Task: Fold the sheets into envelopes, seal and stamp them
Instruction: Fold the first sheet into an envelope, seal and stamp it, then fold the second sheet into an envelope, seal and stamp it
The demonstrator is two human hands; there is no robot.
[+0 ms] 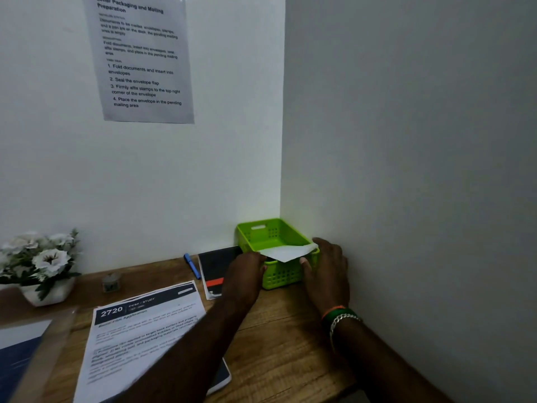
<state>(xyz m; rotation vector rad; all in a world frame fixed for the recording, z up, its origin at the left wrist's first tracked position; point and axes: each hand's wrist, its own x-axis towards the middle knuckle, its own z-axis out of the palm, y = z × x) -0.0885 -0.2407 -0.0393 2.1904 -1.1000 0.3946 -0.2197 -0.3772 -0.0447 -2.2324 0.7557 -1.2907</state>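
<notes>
Envelope (286,253), white, lying tilted across the near rim of a green slotted basket (273,232), one corner hanging over the front wall. Held at both ends. Left hand (245,276) at the envelope's left edge, fingers curled down over the basket's front left corner, pinching the paper there. Right hand (327,270) at the right edge, thumb on the near side against the basket wall, fingers wrapped over the far right corner of the paper. Bangles (340,317) in orange, green and silver on the right wrist. Basket tucked into the corner where the two white walls meet, at the back right of a wooden desk (279,344).

Just left of the basket, a black notebook (219,264) with a red band, partly hidden by the left hand. Beside that, a blue pen (192,266) lying slantwise. Nearer, printed sheets (139,333) with a dark header reading 2720, crossed by the left forearm. White flowers in a white pot (43,266) at the far left. Small blurred object near the pot, not identifiable. On the back wall, a taped instruction sheet (139,58) headed Letter Packaging and Mailing Preparation.
</notes>
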